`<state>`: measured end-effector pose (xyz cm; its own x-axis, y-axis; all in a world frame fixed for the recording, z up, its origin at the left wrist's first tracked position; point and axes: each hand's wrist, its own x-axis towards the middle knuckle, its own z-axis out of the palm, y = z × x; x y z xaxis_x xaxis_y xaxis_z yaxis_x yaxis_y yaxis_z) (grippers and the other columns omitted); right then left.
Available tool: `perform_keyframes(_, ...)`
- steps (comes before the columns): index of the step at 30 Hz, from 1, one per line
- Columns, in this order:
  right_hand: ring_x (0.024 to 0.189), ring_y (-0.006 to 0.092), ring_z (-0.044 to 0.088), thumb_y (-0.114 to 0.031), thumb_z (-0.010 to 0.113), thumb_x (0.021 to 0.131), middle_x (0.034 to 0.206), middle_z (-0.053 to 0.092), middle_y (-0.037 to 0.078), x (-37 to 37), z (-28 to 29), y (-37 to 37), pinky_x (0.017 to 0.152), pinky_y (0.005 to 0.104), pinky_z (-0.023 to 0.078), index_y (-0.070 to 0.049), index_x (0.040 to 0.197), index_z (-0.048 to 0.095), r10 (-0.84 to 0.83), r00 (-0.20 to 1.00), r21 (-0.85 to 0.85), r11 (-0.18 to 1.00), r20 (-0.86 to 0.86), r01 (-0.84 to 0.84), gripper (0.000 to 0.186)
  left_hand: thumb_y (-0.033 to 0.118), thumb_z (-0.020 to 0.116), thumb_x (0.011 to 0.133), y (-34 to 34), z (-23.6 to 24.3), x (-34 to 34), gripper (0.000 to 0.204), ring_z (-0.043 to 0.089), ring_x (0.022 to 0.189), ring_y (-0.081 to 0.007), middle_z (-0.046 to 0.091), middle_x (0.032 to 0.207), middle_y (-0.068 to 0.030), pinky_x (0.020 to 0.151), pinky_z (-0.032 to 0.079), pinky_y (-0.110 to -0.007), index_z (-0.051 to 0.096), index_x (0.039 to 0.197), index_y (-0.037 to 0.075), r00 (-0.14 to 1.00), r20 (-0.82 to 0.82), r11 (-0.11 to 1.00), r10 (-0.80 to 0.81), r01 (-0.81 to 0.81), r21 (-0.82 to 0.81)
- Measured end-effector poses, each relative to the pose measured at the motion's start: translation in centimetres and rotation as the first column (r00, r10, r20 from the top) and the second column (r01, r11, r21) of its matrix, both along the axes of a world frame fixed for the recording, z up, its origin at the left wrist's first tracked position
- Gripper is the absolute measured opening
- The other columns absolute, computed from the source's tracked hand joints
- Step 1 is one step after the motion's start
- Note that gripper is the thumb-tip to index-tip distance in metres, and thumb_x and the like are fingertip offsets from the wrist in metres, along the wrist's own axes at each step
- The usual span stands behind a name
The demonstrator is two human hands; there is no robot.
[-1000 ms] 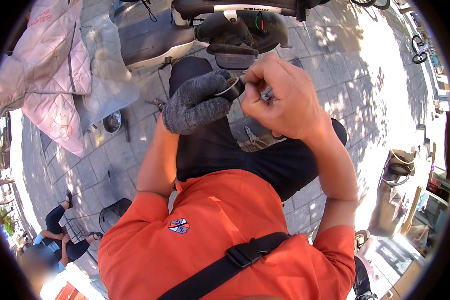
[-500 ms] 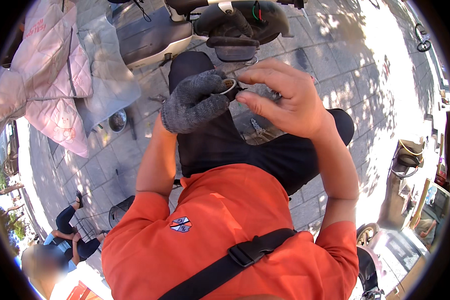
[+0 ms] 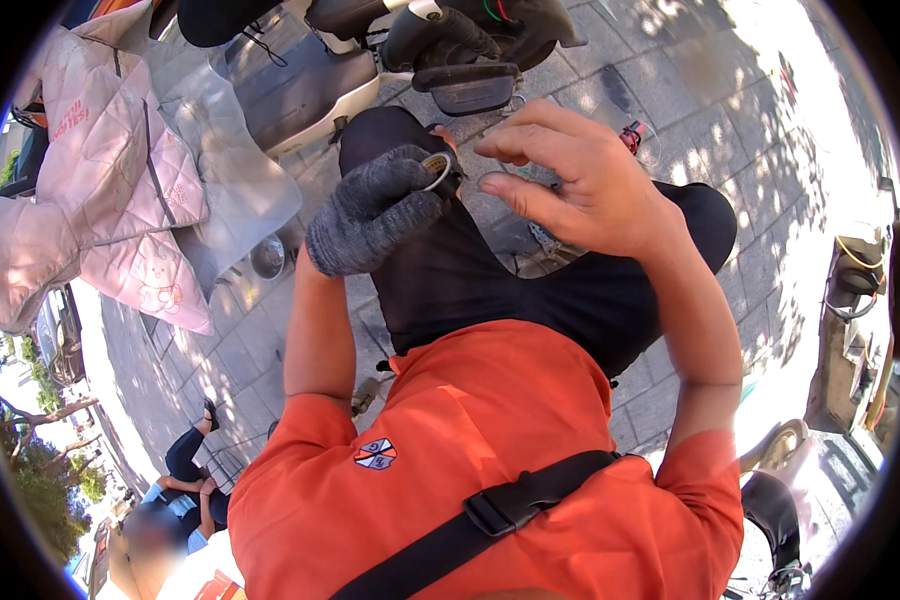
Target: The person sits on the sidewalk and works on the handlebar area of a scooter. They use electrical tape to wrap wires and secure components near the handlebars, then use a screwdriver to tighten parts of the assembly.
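Head view: our gloved left hand (image 3: 373,213) pinches a black tape roll (image 3: 445,178) over our left leg (image 3: 415,285); our bare right hand (image 3: 598,188) hangs just beside it, half spread, apparently empty. Likely light, stiff-cored, tacky outside; we'd hold it by the edges.

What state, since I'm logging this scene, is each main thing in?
Left hand: gloved, closed on the ring-shaped roll
Ring-shaped roll: held, tilted, its opening showing
Right hand: bare, thumb and fingers parted
Strap buckle: fastened
Pink quilted cover: draped, creased
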<state>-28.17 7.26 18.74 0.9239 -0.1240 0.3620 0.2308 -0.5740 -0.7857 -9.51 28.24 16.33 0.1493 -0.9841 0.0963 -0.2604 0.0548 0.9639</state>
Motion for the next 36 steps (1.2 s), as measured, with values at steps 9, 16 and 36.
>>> perform_keyframes(9, 0.075, 0.0279, 0.065, -0.004, 0.073, 0.084, 0.088, 0.064, 0.01, 0.7, -1.4, 0.8, 0.066, 0.0361, 0.052, -0.001, 0.099, 0.071, -0.04, 0.996, -0.089, 0.995, 0.085, 0.048, 0.016, 0.002, 0.07, 0.094, -0.7, -0.6, -0.7, 0.026, 0.065, 0.101, -0.0208, 0.067, 0.11, -0.01, 0.086, 0.052, -0.034, 0.066, 0.119, 0.0, 0.999, -0.04, 0.999, -0.021, 0.023, 0.048)
perform_keyframes(16, 0.066, 0.0212, 0.061, -0.003, 0.07, 0.082, 0.079, 0.062, 0.007, 0.6, -2.6, 1.1, 0.06, 0.033, 0.049, -0.001, 0.087, 0.065, -0.087, 0.993, -0.059, 0.994, 0.082, 0.092, 0.007, 0.003, 0.077, 0.087, -0.9, -0.3, -1.0, 0.028, 0.066, 0.104, -0.0245, 0.068, 0.113, -0.0102, 0.089, 0.053, -0.036, 0.068, 0.114, -0.001, 0.96, 0.279, 1.0, 0.011, -0.008, -0.013)
perform_keyframes(36, 0.064, 0.0105, 0.052, -0.036, 0.063, 0.098, 0.083, 0.058, 0.001, 1.0, -13.1, 4.7, 0.051, 0.0268, 0.04, -0.006, 0.098, 0.066, 0.296, 0.929, 0.864, -0.502, 0.223, -0.048, 0.03, 0.038, 0.068, 0.097, -3.9, -1.6, -2.3, 0.059, 0.062, 0.122, -0.0349, 0.064, 0.131, -0.0175, 0.105, 0.05, -0.052, 0.052, 0.141, 0.002, 0.702, -0.647, 0.914, 0.297, -0.405, -0.019)
